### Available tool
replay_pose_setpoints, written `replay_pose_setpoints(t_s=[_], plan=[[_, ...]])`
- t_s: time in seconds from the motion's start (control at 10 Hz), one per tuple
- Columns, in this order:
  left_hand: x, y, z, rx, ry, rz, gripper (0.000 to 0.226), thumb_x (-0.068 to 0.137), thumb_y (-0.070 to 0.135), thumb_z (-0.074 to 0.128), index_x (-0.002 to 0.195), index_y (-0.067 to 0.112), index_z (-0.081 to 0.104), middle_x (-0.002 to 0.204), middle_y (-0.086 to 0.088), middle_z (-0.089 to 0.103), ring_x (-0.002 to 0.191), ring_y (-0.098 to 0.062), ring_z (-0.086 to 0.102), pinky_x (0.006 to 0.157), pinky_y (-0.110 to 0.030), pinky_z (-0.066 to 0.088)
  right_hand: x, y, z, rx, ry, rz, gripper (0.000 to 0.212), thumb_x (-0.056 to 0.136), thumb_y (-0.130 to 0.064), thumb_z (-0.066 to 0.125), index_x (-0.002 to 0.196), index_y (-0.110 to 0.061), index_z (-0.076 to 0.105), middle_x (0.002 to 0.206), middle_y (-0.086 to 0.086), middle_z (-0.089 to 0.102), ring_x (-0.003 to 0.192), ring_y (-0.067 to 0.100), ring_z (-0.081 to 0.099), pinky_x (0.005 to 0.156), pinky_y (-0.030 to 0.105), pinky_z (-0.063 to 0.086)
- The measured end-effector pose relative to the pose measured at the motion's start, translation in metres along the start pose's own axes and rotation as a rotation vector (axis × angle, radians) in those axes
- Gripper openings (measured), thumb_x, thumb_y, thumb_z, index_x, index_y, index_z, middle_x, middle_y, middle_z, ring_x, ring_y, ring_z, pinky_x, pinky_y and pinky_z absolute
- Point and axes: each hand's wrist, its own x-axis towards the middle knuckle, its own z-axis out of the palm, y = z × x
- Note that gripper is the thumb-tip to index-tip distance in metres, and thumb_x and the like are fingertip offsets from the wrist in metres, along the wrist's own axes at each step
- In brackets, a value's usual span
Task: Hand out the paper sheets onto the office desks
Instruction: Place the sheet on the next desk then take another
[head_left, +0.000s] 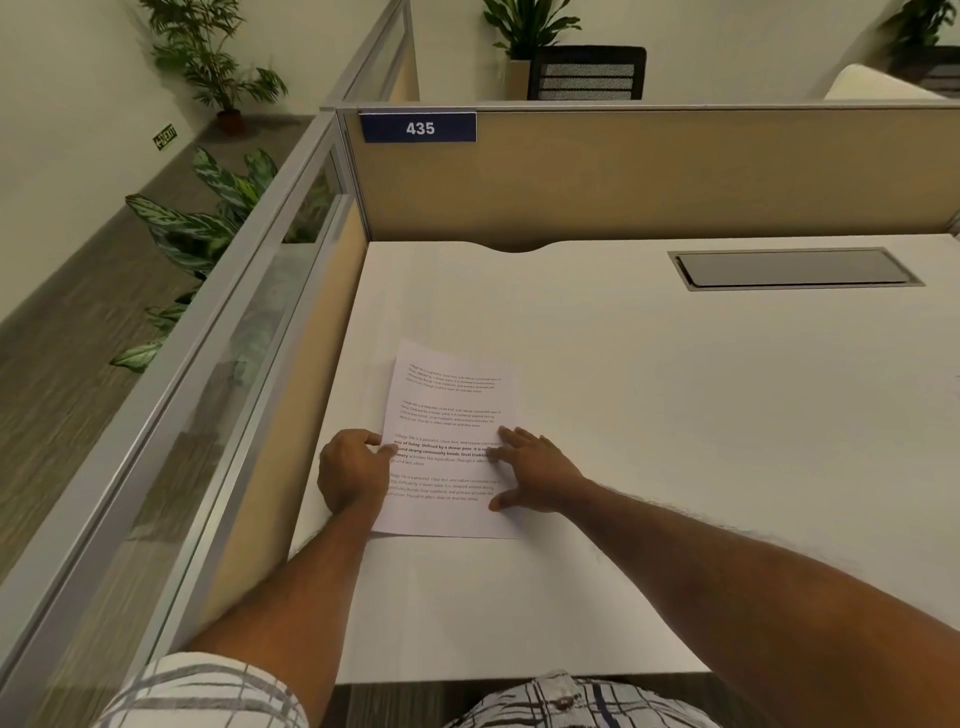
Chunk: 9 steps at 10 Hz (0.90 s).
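The sheet (452, 415) lies flat on the desk (623, 364), printed side up, near the left partition (311, 374) and a little back from the front edge.

Your right hand (540, 475) rests on its right side with fingers (511, 436) straight and spread, holding nothing. Your left hand (353, 470) sits at the sheet's left edge with its fingers curled and the tips touching the paper. I cannot tell whether it pinches that edge or only steadies it.

Expect the sheet to be very light, thin and floppy. It probably slides easily on this smooth top and creases if you press hard or bunch it. To shift it, push with flat fingers. To lift it, pinch a free edge or corner lightly, or slide it to the desk's front edge first.
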Motion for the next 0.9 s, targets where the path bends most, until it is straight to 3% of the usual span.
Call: replay_pose_setpoints(t_s=[0.1, 0.3, 0.5, 0.6, 0.7, 0.8, 0.9], plan=[[-0.001, -0.004, 0.000, 0.001, 0.009, 0.042, 0.020, 0.075, 0.026, 0.081, 0.091, 0.015, 0.075, 0.106, -0.007, 0.072, 0.097, -0.030, 0.066, 0.072, -0.038, 0.053, 0.001, 0.002, 0.002, 0.010, 0.005, -0.002, 0.088, 0.074, -0.055, 0.075, 0.148, -0.029, 0.036, 0.164, 0.003, 0.013, 0.151, 0.024, 0.011, 0.122, 0.046, 0.010], [-0.004, -0.009, 0.001, -0.173, -0.049, 0.052, 0.017, 0.085, 0.021, 0.073, 0.096, 0.007, 0.074, 0.089, -0.009, 0.075, 0.081, -0.026, 0.069, 0.072, -0.031, 0.052, -0.002, 0.005, 0.006, 0.098, 0.067, 0.021, 0.101, 0.070, -0.058, 0.077, 0.152, -0.025, 0.027, 0.164, 0.004, 0.011, 0.151, 0.023, 0.009, 0.123, 0.044, 0.006], [-0.002, -0.010, 0.002, -0.380, -0.052, -0.019, 0.023, 0.083, 0.018, 0.076, 0.097, -0.001, 0.073, 0.086, -0.013, 0.074, 0.080, -0.026, 0.069, 0.076, -0.031, 0.054, -0.010, 0.019, 0.003, 0.525, 0.419, 0.259, 0.085, 0.078, -0.051, 0.074, 0.144, -0.013, 0.038, 0.147, 0.005, 0.044, 0.134, 0.022, 0.043, 0.112, 0.034, 0.034], [-0.003, -0.007, 0.001, -0.439, -0.056, -0.042, 0.026, 0.082, 0.022, 0.077, 0.098, 0.002, 0.074, 0.087, -0.010, 0.074, 0.080, -0.022, 0.070, 0.082, -0.038, 0.057, -0.014, 0.026, -0.006, 0.740, 0.439, 0.325, 0.080, 0.078, -0.048, 0.076, 0.142, -0.014, 0.041, 0.136, 0.005, 0.052, 0.117, 0.020, 0.055, 0.099, 0.032, 0.044], [-0.007, 0.010, 0.000, -0.513, -0.059, -0.050, 0.028, 0.081, 0.021, 0.078, 0.100, 0.001, 0.074, 0.089, -0.008, 0.073, 0.079, -0.018, 0.067, 0.085, -0.036, 0.056, -0.020, 0.034, -0.014, 0.935, 0.396, 0.393, 0.082, 0.079, -0.051, 0.074, 0.142, -0.014, 0.038, 0.123, 0.004, 0.059, 0.106, 0.019, 0.059, 0.090, 0.030, 0.045], [-0.018, 0.035, 0.002, -0.597, -0.091, -0.057, 0.030, 0.083, 0.018, 0.076, 0.105, -0.002, 0.072, 0.094, -0.006, 0.070, 0.084, -0.015, 0.064, 0.079, -0.024, 0.049, -0.028, 0.049, -0.016, 1.129, 0.338, 0.432, 0.086, 0.076, -0.055, 0.075, 0.140, -0.010, 0.038, 0.107, 0.002, 0.065, 0.097, 0.017, 0.063, 0.084, 0.031, 0.048], [-0.032, 0.058, 0.017, -0.620, -0.145, -0.044, 0.031, 0.084, 0.019, 0.075, 0.106, -0.002, 0.072, 0.097, -0.005, 0.070, 0.086, -0.014, 0.063, 0.078, -0.021, 0.046, -0.044, 0.069, -0.018, 1.288, 0.379, 0.460, 0.083, 0.067, -0.056, 0.081, 0.131, -0.011, 0.051, 0.119, 0.005, 0.065, 0.102, 0.019, 0.067, 0.083, 0.035, 0.056]])
